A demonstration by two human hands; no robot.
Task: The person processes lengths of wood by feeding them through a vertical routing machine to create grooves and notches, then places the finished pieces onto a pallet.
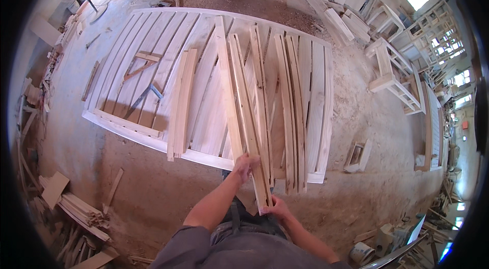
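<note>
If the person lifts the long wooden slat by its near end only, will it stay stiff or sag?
The wooden slat looks thin and long, so it probably flexes slightly. Held by the left hand and right hand at one end, its far end likely feels tip-heavy.

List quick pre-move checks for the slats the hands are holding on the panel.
1. Left hand grips the near end of a slat: ok.
2. Right hand supports the bottom end of the slat bundle: ok.
3. Bundle's far end rests on the panel: ok.
4. Neighbouring slats to the right lie apart from the bundle: ok.
5. Dark tool on the panel's left lies away from both hands: ok.
6. Fingers clear between the stacked slats: cannot tell.
</note>
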